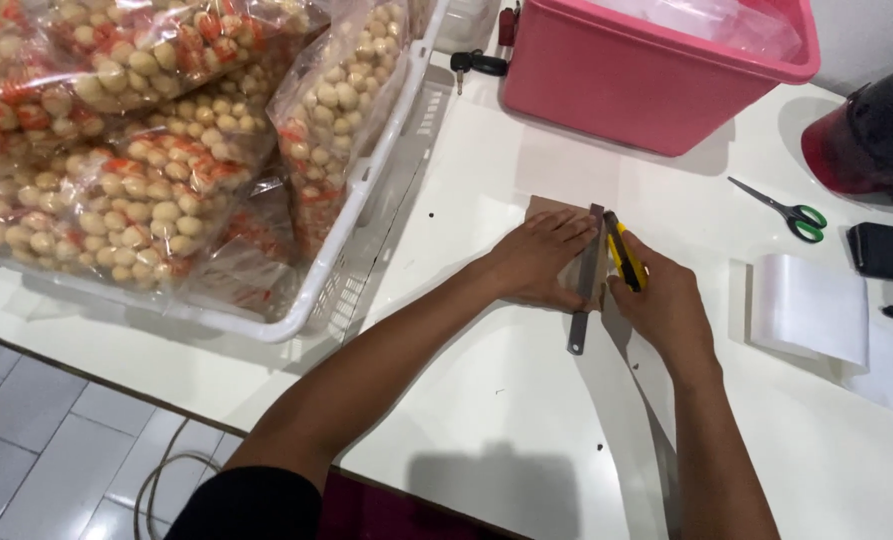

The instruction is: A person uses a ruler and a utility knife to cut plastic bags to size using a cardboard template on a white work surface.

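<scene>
My left hand [544, 258] presses flat on a metal ruler [585, 283] that lies over a brown cardboard piece [548, 206] on the white table [486, 400]. My right hand [666, 305] grips a yellow and black utility knife [623, 254], its blade against the ruler's right edge near the top. The cardboard is mostly hidden under my hands.
A white basket [361, 200] full of bagged round snacks fills the left. A pink plastic tub [646, 80] stands at the back, keys [476, 64] beside it. Green-handled scissors [784, 212], a stack of clear bags [811, 308], a black device [886, 252] and a dark helmet [871, 135] lie right.
</scene>
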